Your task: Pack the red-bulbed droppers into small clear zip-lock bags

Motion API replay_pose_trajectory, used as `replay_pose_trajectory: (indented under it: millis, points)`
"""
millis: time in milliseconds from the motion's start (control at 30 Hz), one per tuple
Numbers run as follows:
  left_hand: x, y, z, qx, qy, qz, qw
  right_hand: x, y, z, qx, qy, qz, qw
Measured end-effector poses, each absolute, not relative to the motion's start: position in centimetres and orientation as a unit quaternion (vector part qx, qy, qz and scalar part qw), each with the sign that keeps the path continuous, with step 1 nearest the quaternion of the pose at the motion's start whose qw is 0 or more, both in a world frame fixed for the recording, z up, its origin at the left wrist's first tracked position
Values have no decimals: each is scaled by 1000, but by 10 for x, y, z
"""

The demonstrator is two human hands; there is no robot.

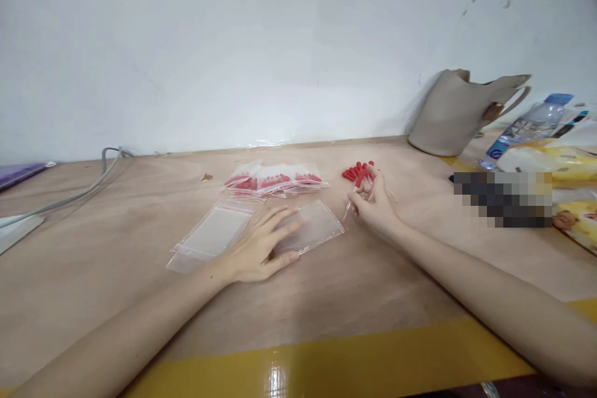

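My left hand (pixel 261 247) lies with fingers spread over a clear zip bag (pixel 323 227) on the table. To its left are more clear zip bags (pixel 217 230), overlapping one another. My right hand (pixel 377 204) is closed in a pinch on red-tipped sticks (pixel 360 179) with thin pale stems, held just right of the bag. How many it grips I cannot tell. Behind those fingers rests a small pile of similar red-tipped sticks (pixel 349 173), partly hidden. Farther back, beyond my left hand, filled zip bags (pixel 275 181) with red tips inside lie in an overlapping heap.
A beige bag (pixel 450 115) leans near the wall at the back right, beside a water bottle (pixel 527 130) and yellow packages (pixel 550 158). A grey cable (pixel 88 189) runs along the left. Yellow tape (pixel 317 364) covers the table's front edge.
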State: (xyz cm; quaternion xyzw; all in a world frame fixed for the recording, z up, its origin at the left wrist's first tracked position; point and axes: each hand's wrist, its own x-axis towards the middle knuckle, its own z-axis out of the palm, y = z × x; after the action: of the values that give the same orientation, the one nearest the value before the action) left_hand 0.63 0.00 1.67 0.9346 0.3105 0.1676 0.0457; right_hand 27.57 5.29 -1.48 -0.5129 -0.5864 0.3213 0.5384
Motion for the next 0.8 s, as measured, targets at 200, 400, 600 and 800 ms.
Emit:
replay_pose_trajectory:
  millis: [200, 400, 600, 800]
  points:
    - [16, -3, 7, 882, 402, 244, 36, 279, 61, -21, -525, -537, 352, 558]
    - [17, -2, -5, 896, 416, 156, 24, 270, 54, -22, -503, -505, 424, 559]
    - [17, 1, -2, 902, 399, 156, 51, 277, 43, -20, -435, -510, 525, 524]
    - [17, 1, -1, 903, 398, 145, 73, 296, 36, -12, -406, -566, 573, 432]
